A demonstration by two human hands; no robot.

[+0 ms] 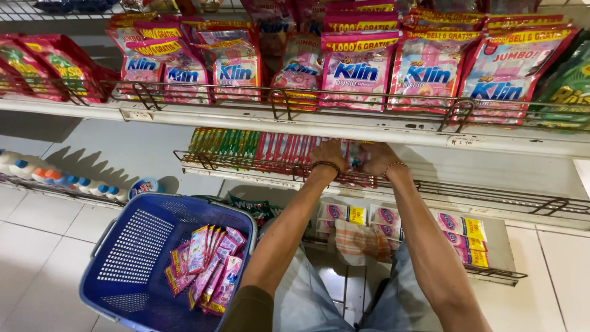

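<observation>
Both forearms reach to the middle shelf (430,190); left hand (329,155) and right hand (378,157) grasp red sachets (289,150) standing along its front edge. Pink packets (206,267) lie in the blue basket (132,246).

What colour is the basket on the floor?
Blue, a perforated plastic basket, seen clearly in the head view, holding pink sachets.

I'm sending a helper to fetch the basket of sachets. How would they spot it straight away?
Start at the white shelving stocked with pink pouches, then look down to the tiled floor on its left side. The blue plastic basket stands there, perforated walls, pink sachets heaped inside; nothing else on the floor is blue and open-topped.
</observation>
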